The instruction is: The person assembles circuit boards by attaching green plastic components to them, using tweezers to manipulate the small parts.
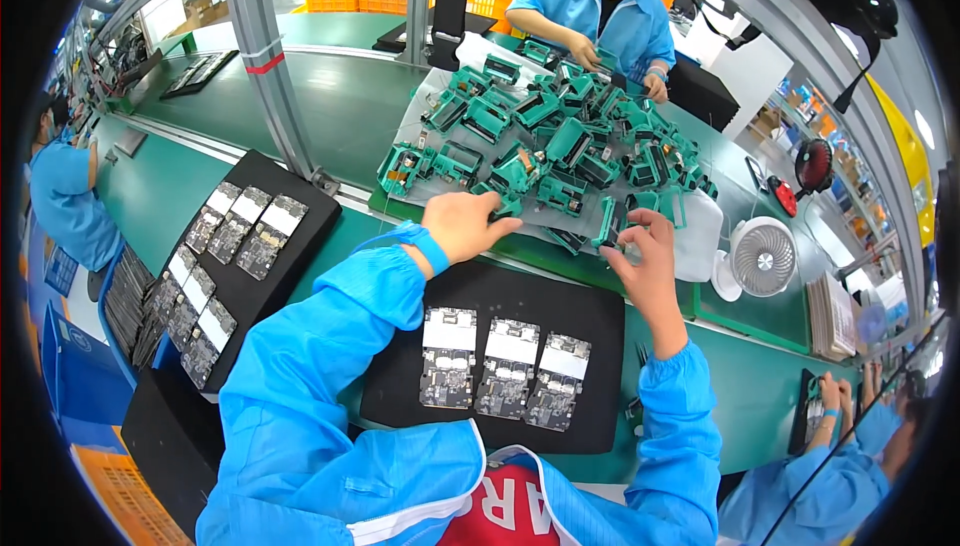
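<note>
A heap of green plastic housings (570, 141) with dark and metal parts lies on a pale sheet (695, 246) in front of me. My left hand (465, 229) is at the near edge of the heap, its fingers curled on one green housing (507, 204) that they partly hide. To the right, my right hand (648, 258) has its thumb and index finger at the lower end of another upright green housing (607, 220). Below my hands, three circuit boards (509, 370) with white labels lie in a row on a black foam pad (400, 401).
On the left, another black pad (285, 271) bears several circuit boards (205, 286). A small white fan (763, 258) stands right of the heap. A metal post (262, 66) rises beyond my left arm. Across the heap a co-worker (600, 16) handles housings.
</note>
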`<state>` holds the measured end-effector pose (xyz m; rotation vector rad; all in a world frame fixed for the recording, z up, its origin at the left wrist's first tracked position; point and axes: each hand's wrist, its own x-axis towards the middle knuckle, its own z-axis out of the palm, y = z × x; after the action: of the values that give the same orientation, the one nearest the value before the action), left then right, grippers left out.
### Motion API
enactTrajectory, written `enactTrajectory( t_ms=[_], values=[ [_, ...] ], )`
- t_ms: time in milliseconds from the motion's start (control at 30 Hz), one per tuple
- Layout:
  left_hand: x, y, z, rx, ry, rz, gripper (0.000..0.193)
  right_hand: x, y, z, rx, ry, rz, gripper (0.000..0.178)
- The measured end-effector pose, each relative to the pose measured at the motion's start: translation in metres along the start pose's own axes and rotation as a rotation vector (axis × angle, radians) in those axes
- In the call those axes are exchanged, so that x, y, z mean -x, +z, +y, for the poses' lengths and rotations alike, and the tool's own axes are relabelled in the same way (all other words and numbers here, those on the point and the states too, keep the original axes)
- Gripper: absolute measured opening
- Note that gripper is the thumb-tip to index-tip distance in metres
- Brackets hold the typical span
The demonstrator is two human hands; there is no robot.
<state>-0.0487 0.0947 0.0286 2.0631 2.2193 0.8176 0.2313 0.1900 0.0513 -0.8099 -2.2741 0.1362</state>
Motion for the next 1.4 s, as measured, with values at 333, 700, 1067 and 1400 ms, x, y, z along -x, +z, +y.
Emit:
enactTrajectory(
  t_ms=[333,700,1067,1400],
  values=[
    [0.055,-0.068,-0.044,-0.169,0.132,0.089,0.043,-0.013,0.037,-0.078,-0.426,-0.151,-0.213,0.024],
    [0.094,-0.084,-0.075,0.085,0.089,0.009,0.032,-0.031,0.073,-0.103,-0.096,-0.209,-0.182,0.021],
    [0.08,-0.053,-0.075,0.553,0.205,-0.32,0.024,-0.061,0.073,-0.053,-0.726,0.201,-0.036,0.036],
    [0.049,-0.032,-0.018,0.158,0.42,-0.092,0.038,0.028,-0.018,-0.004,-0.961,0.483,-0.56,0.04]
  ],
)
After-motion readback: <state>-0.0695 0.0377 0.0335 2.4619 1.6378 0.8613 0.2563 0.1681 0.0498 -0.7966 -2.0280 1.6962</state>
